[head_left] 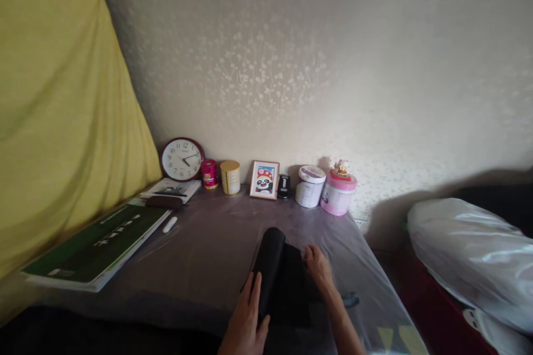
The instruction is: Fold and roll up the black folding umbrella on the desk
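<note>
A black mat (268, 263), partly rolled up, lies on the table in front of me, its rolled part slanting away from me. To the right of the roll, a flat stretch of the mat (293, 288) lies spread. My left hand (247, 310) holds the near left side of the roll, with fingers along it and the thumb lower down. At the mat's far right edge, my right hand (317, 266) is closed, fingertips pinching that edge. A small dark object (350, 299) sits beside my right forearm, partly hidden; its kind is unclear.
Along the wall stand a clock (182, 159), a pink can (209, 174), a yellow-lidded can (230, 177), a panda picture frame (264, 179) and two tubs (310, 186). Green books (95, 238) lie left. A plastic-covered pile (470, 249) stands right, beyond the table edge.
</note>
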